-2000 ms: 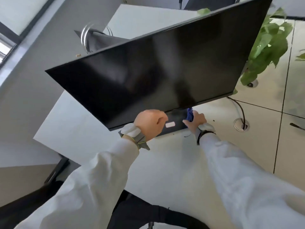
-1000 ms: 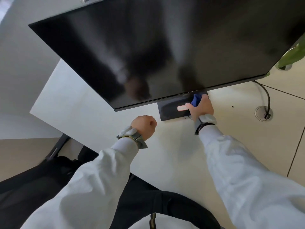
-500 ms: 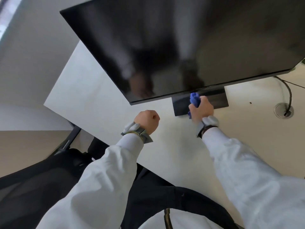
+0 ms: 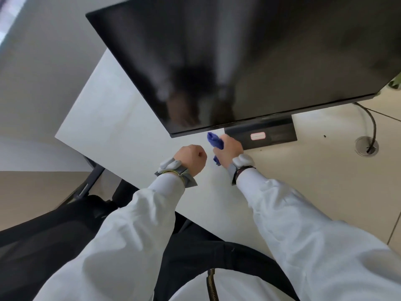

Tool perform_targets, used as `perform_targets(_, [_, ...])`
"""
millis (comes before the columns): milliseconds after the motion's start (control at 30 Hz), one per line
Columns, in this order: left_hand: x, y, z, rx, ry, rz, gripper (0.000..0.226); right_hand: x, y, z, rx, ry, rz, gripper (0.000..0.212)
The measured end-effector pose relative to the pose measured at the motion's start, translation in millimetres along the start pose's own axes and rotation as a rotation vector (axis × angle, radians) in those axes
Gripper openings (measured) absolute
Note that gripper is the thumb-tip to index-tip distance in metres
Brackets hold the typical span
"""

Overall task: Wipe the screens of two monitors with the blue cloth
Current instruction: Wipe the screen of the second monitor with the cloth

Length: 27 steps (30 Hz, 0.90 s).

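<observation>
Two hands: both reach out over the white desk [image 4: 112, 127], side by side with a gap between them, just below the monitor's lower edge.
Right hand [image 4: 230, 149]: its fingers are wrapped round the blue cloth [image 4: 215, 141]. The knuckles lie beside the left end of the monitor base.
Blue cloth: bunched in that fist. One end sticks up toward the screen's bottom bezel and a smaller tuft shows under the hand. Whether the upper end touches the bezel cannot be told.
Left hand [image 4: 191, 158]: curled into a fist with nothing seen in it, hanging over the desk near its front edge.
Monitor [image 4: 238, 61]: a large dark screen tilted toward the camera, filling the upper part of the view. Blurred reflections of the arms show in the glass.
Monitor base [image 4: 280, 135]: a flat black plate on the desk under the screen's lower edge, bearing a pale label with a pink border [image 4: 258, 136].
Cable [image 4: 372, 124]: black, curving from behind the screen down into a round grommet [image 4: 366, 147] toward the desk's right side.
Wrists: each wears a grey band with a white pod. The sleeves [image 4: 303, 231] are white.
Zip [image 4: 211, 285]: brass-toned, at the bottom edge of the view on the person's clothing.
</observation>
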<state>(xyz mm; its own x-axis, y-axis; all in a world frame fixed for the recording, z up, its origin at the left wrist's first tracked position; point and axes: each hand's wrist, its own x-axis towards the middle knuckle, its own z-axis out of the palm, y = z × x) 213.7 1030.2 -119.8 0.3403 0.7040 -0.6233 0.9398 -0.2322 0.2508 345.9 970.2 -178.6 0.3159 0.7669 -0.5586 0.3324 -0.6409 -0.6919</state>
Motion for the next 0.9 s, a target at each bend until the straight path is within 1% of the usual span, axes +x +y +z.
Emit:
perform_targets(33, [0, 0, -3, 0.000, 0.010, 0.005, 0.030, 3, 6, -9, 0.078, 0.088, 0.033, 0.019])
perform_targets(67, [0, -1, -3, -0.009, 0.011, 0.008, 0.030, 5, 12, -24, 0.095, 0.171, 0.063, 0.018])
perform_targets(133, [1, 1, 0, -0.035, -0.014, 0.013, 0.030, 3, 30, -62, 0.088, 0.371, 0.122, 0.013])
perform_targets(200, [1, 4, 3, -0.034, -0.044, 0.023, 0.029, 4, 55, -98, 0.071, 0.536, 0.197, 0.018])
perform_targets(233, [1, 5, 3, -0.035, -0.055, 0.024, 0.029, 7, 69, -112, 0.074, 0.586, 0.241, 0.022])
perform_targets(267, [2, 5, 5, -0.041, -0.065, 0.024, 0.030, 12, 82, -122, 0.092, 0.604, 0.289, 0.025])
perform_targets(300, [2, 4, 6, -0.048, -0.073, 0.020, 0.031, 13, 87, -130, 0.101, 0.620, 0.300, 0.028])
perform_targets(367, [3, 5, 10, -0.048, -0.085, 0.014, 0.032, 19, 89, -132, 0.110, 0.610, 0.319, 0.030])
perform_targets(433, [3, 7, 12, -0.036, -0.092, 0.012, 0.032, 17, 69, -118, 0.081, 0.586, 0.296, 0.017])
perform_targets(500, [3, 7, 12, -0.027, -0.097, 0.005, 0.032, 16, 46, -87, 0.053, 0.538, 0.246, 0.013])
perform_targets(567, [3, 9, 10, -0.024, -0.086, -0.003, 0.032, 18, 24, -48, 0.044, 0.378, 0.167, 0.017])
perform_targets(667, [7, 17, 2, 0.029, -0.082, -0.014, 0.026, 13, -6, -4, -0.019, 0.043, 0.025, 0.025])
perform_targets(700, [8, 20, -1, 0.049, -0.097, -0.025, 0.024, 8, -15, 3, -0.048, -0.038, -0.019, 0.026])
perform_targets(733, [8, 22, -4, 0.066, -0.109, -0.034, 0.022, 4, -16, 6, -0.066, -0.071, -0.036, 0.025])
perform_targets(767, [9, 22, -6, 0.082, -0.110, -0.034, 0.024, 3, -14, 5, -0.049, -0.053, -0.036, 0.022])
perform_targets(800, [10, 20, -7, 0.077, -0.113, -0.034, 0.026, 2, -8, -1, -0.001, 0.000, -0.022, 0.020])
perform_targets(833, [11, 18, -7, 0.061, -0.115, -0.034, 0.028, 1, 2, -10, 0.052, 0.064, 0.014, 0.017])
perform_targets(900, [11, 17, -5, 0.041, -0.124, -0.025, 0.028, -2, 26, -41, 0.049, 0.225, 0.089, 0.015])
